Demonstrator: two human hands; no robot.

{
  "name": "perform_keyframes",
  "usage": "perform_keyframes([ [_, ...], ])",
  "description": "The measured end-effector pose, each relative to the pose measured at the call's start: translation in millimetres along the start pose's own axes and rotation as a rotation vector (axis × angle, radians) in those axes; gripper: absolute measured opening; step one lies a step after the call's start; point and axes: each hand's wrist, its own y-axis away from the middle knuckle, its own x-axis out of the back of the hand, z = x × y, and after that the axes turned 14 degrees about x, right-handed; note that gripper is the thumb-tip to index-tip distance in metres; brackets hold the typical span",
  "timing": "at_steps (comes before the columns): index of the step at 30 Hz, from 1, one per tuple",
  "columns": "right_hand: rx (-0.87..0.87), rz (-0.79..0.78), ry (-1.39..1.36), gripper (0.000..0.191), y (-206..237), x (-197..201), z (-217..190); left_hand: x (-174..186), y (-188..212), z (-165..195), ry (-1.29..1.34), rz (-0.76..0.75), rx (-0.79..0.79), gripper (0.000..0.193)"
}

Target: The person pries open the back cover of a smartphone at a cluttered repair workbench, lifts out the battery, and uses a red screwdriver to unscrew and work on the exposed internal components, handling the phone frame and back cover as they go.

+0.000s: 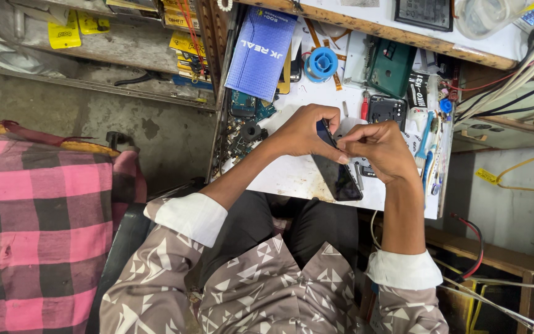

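Brown shirt with white triangle print, white turned-back cuffs, dark trousers.

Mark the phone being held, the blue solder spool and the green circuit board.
phone (pixel 336 176), head view, on its dark screen below the fingers.
blue solder spool (pixel 324 62), head view, on the spool's round top face.
green circuit board (pixel 392 67), head view, on the middle of the board.

White workbench (pixel 292 176) (cluttered) bears a solder spool (pixel 324 62), green board (pixel 390 67), blue pouch (pixel 261 52).

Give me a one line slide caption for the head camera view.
Both hands, left hand and right hand, hold a dark phone over a cluttered white workbench.
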Motion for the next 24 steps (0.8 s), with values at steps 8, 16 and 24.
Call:
perform_keyframes([
  [8, -0.004, 0.001, -0.002, 0.013, -1.0, -0.4, -0.8, 0.0, -1.0, -1.2, -0.004, 0.013, -0.033, 0.064],
  [16, 0.007, -0.009, -0.006, 0.013, -1.9, -0.6, -2.4, 0.6, -1.9, -0.4, -0.012, 0.016, -0.037, 0.064],
  [24, -0.001, 0.005, 0.018, 0.013, -3.5, -3.2, -7.1, 2.1, -2.4, 1.7, -0.015, 0.005, 0.007, 0.063],
])
